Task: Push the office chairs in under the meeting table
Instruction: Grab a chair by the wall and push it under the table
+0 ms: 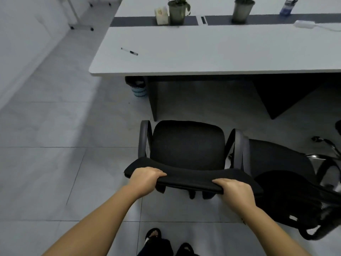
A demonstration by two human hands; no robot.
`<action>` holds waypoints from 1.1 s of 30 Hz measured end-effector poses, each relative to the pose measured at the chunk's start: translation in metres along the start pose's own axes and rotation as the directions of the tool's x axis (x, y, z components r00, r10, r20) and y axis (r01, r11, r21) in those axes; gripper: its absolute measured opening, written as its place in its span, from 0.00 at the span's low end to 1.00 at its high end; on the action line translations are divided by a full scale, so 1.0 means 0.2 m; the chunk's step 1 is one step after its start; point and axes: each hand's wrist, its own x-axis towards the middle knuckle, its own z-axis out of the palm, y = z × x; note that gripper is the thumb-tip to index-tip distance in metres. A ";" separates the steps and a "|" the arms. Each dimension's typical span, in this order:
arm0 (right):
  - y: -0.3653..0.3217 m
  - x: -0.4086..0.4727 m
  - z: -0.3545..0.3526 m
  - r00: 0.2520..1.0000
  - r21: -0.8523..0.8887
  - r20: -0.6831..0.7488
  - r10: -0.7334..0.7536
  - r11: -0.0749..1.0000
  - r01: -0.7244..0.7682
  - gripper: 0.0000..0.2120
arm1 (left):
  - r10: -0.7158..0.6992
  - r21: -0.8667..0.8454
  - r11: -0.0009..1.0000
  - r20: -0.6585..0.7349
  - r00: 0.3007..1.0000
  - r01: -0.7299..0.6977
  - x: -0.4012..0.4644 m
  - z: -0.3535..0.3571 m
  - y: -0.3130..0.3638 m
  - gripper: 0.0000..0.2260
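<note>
A black office chair (187, 145) with grey armrests stands on the tiled floor in front of me, its seat facing the white meeting table (203, 58). The seat's front edge sits just short of the table's near edge. My left hand (145, 177) grips the left part of the chair's backrest top, and my right hand (233, 189) grips the right part. A second black chair (287, 174) stands close beside it on the right, turned at an angle.
A dark table leg panel (153, 100) stands ahead to the left of the chair, with a blue bin (139, 89) beside it. On the table lie a pen (129, 51), two plant pots (177, 12), a pen holder (287, 7) and a white power strip (304, 24). Open floor lies to the left.
</note>
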 end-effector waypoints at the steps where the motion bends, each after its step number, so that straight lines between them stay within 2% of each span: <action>1: 0.01 0.03 -0.01 1.000 -0.002 -0.008 -0.001 1.000 0.001 0.19 | 0.002 -0.001 1.000 0.003 1.000 -0.002 0.03 -0.02 -0.01 0.22; 7: 0.02 0.26 -0.08 0.999 -0.054 0.036 -0.010 0.998 0.012 0.23 | 0.010 0.016 1.000 0.006 1.000 -0.010 0.29 -0.13 -0.08 0.22; 15: 0.02 0.66 -0.18 0.996 -0.040 0.030 0.086 0.996 -0.085 0.23 | 0.091 0.058 0.994 0.003 0.996 -0.091 0.76 -0.31 -0.27 0.23; 20: -0.02 0.94 -0.24 0.991 -0.019 0.014 0.133 0.991 -0.133 0.22 | 0.121 0.078 0.989 0.054 0.991 -0.125 1.06 -0.45 -0.42 0.24; 26: -0.03 1.24 -0.31 0.995 -0.010 0.021 0.096 0.995 -0.096 0.22 | 0.116 0.071 0.990 0.047 0.992 -0.119 1.27 -0.57 -0.54 0.23; 33: 0.00 1.71 -0.40 0.998 -0.066 0.066 0.021 0.998 -0.017 0.20 | 0.020 0.054 0.998 0.037 0.999 -0.022 1.57 -0.71 -0.68 0.24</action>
